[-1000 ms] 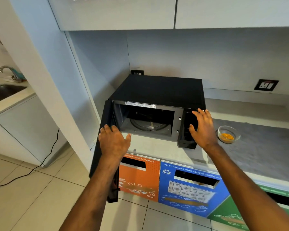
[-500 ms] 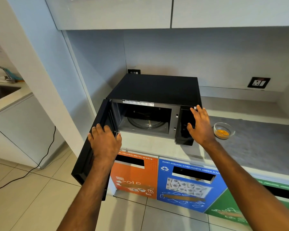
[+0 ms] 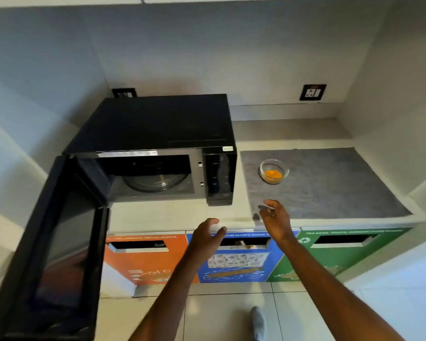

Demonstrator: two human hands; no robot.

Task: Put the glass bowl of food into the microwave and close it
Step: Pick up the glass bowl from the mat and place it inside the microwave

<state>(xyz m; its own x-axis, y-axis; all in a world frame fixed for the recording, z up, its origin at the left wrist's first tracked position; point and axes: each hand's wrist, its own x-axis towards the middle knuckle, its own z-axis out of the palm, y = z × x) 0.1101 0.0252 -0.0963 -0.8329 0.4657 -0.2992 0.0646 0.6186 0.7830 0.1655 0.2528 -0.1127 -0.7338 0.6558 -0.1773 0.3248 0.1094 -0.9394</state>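
A black microwave (image 3: 158, 124) stands on the counter, its door (image 3: 59, 242) swung wide open to the left. The glass turntable (image 3: 155, 183) shows inside the cavity. A small glass bowl (image 3: 274, 171) with orange food sits on a grey mat (image 3: 330, 183) to the right of the microwave. My left hand (image 3: 207, 236) hovers at the counter's front edge, fingers apart, holding nothing. My right hand (image 3: 274, 217) is over the mat's front left corner, below the bowl and apart from it, fingers loosely curled and empty.
Under the counter (image 3: 172, 212) are orange (image 3: 143, 262), blue (image 3: 234, 264) and green (image 3: 330, 252) waste bins with slots. A wall socket (image 3: 312, 92) is at the back right. The side wall rises right of the mat. A shoe (image 3: 258, 321) shows on the tiled floor.
My left hand has let go of the door, which now stands fully open, and moved right. My right hand has left the microwave's control panel and dropped toward the mat. The view has shifted right.
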